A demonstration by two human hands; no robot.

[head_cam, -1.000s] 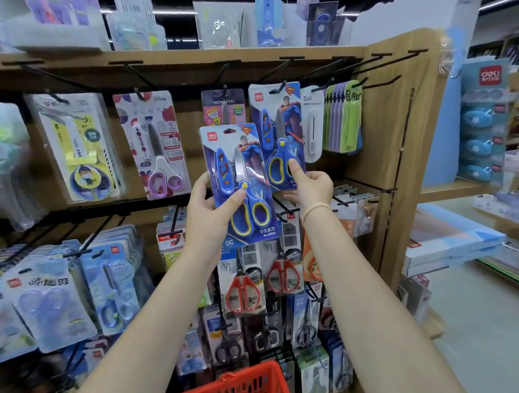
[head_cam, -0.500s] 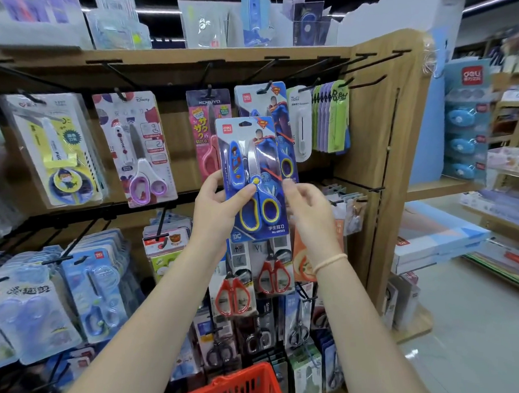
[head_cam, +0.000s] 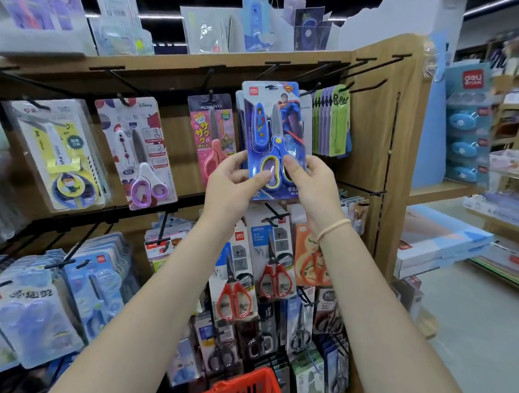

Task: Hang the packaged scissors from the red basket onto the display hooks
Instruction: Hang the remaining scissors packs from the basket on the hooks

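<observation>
Blue scissors pack [head_cam: 273, 138] stands upright, its long axis vertical, held up against the top row of the rack. Its hang hole at the top edge sits level with the hook [head_cam: 268, 70] there; whether the hook is through the hole cannot be told. Both hands grip the pack's lower end, so the hole lies straight above them: left hand [head_cam: 233, 183] pinches the left edge, right hand [head_cam: 313, 185] the right, about equally near. Pink pack [head_cam: 212, 133] hangs just left. Red basket [head_cam: 245, 387] waits below, near the person.
</observation>
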